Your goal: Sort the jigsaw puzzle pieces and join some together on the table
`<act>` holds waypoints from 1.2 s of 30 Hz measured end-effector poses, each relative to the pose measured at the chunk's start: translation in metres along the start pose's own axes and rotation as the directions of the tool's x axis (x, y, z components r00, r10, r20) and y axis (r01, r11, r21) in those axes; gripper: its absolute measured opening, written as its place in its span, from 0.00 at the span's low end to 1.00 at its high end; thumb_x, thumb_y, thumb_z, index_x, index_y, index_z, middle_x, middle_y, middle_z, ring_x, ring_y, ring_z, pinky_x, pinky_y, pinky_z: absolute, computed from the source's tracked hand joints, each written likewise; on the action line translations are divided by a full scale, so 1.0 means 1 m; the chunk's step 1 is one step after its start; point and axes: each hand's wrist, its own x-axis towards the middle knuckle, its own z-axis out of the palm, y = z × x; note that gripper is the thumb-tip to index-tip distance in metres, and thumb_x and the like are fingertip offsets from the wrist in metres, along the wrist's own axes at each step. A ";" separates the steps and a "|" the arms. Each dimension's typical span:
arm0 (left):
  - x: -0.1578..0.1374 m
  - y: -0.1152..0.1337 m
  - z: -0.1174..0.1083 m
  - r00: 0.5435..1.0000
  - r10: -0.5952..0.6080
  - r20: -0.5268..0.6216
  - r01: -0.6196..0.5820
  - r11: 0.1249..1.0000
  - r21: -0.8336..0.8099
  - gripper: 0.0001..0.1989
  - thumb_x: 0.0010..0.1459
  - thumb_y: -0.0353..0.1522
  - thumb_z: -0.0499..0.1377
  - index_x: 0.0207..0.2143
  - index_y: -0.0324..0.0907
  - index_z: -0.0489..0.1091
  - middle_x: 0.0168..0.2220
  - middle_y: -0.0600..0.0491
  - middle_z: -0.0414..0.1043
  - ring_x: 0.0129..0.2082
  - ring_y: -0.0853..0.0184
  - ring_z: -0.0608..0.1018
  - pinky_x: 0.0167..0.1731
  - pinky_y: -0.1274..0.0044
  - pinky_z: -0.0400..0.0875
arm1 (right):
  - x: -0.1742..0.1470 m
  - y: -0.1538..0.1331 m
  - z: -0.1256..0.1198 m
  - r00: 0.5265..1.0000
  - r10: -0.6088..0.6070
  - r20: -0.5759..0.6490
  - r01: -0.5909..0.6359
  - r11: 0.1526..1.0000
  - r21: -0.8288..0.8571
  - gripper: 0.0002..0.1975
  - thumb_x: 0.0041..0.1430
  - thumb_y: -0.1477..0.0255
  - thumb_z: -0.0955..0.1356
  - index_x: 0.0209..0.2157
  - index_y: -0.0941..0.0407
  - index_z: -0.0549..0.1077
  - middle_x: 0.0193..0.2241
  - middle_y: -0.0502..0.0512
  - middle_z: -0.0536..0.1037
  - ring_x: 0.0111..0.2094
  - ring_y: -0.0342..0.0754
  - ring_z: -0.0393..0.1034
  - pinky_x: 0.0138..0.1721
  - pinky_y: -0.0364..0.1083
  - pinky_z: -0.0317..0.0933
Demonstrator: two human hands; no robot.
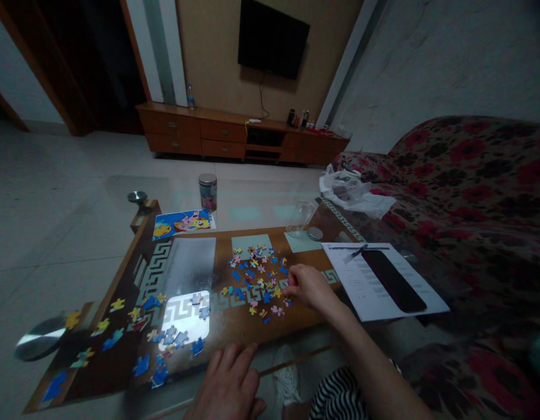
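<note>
- While the right hand (307, 286) reaches forward over the desk (234, 326), its fingers curl onto the right edge of the central pile of puzzle pieces (256, 277); whether a piece is pinched between them cannot be told.
- Left hand (228, 379) lies flat, fingers spread, palm down at the near desk edge, holding nothing.
- Pile lies directly left of the right hand and touches its fingertips, so the right hand is the nearer one.
- Second scatter of pieces (164, 332) lies forward-left of the left hand, near but apart.
- Paper sheet (375, 286) carrying a dark phone (394, 281) lies right of the right hand.
- Jar (208, 191) and picture card (182, 223) stand at the far side.
</note>
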 end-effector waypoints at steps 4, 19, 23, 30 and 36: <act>0.000 0.001 0.001 1.000 0.009 0.000 -0.009 1.000 0.000 0.11 0.46 0.38 0.65 0.29 0.43 0.69 0.47 0.52 0.71 0.43 0.57 0.69 0.38 0.67 0.67 | 0.002 -0.012 0.002 0.999 -0.026 -0.022 0.026 1.000 0.001 0.09 0.48 0.68 0.73 0.25 0.55 0.71 0.28 0.51 0.75 0.31 0.46 0.68 0.27 0.42 0.49; 0.007 0.004 -0.013 0.999 0.028 0.043 -0.028 1.000 -0.014 0.11 0.45 0.36 0.66 0.30 0.43 0.69 0.46 0.52 0.72 0.42 0.57 0.71 0.36 0.67 0.68 | 0.000 -0.036 0.009 0.993 -0.108 -0.056 0.109 0.994 0.013 0.08 0.47 0.69 0.73 0.25 0.56 0.70 0.28 0.51 0.75 0.31 0.46 0.68 0.27 0.42 0.48; 0.011 0.003 -0.024 0.996 0.064 0.060 -0.063 0.998 -0.012 0.12 0.45 0.36 0.67 0.31 0.43 0.69 0.45 0.51 0.73 0.41 0.57 0.71 0.35 0.68 0.69 | -0.007 -0.031 0.003 0.992 -0.111 0.066 0.107 0.992 0.065 0.09 0.45 0.70 0.74 0.22 0.56 0.70 0.23 0.48 0.75 0.26 0.43 0.67 0.23 0.41 0.47; 0.011 0.001 -0.032 0.991 0.082 0.103 -0.080 0.997 -0.023 0.08 0.51 0.36 0.63 0.32 0.43 0.70 0.47 0.52 0.71 0.43 0.58 0.70 0.38 0.68 0.69 | -0.014 -0.022 0.000 0.987 -0.090 0.130 0.087 0.996 0.029 0.07 0.43 0.73 0.75 0.22 0.56 0.72 0.22 0.49 0.76 0.25 0.45 0.68 0.23 0.41 0.46; 0.012 0.005 -0.031 0.987 0.056 0.154 -0.053 0.998 -0.027 0.10 0.50 0.37 0.64 0.34 0.43 0.71 0.48 0.51 0.71 0.44 0.57 0.70 0.40 0.68 0.69 | -0.015 -0.038 0.002 0.980 -0.142 0.141 0.136 0.989 0.051 0.08 0.44 0.70 0.75 0.23 0.56 0.73 0.24 0.50 0.77 0.26 0.45 0.69 0.24 0.41 0.48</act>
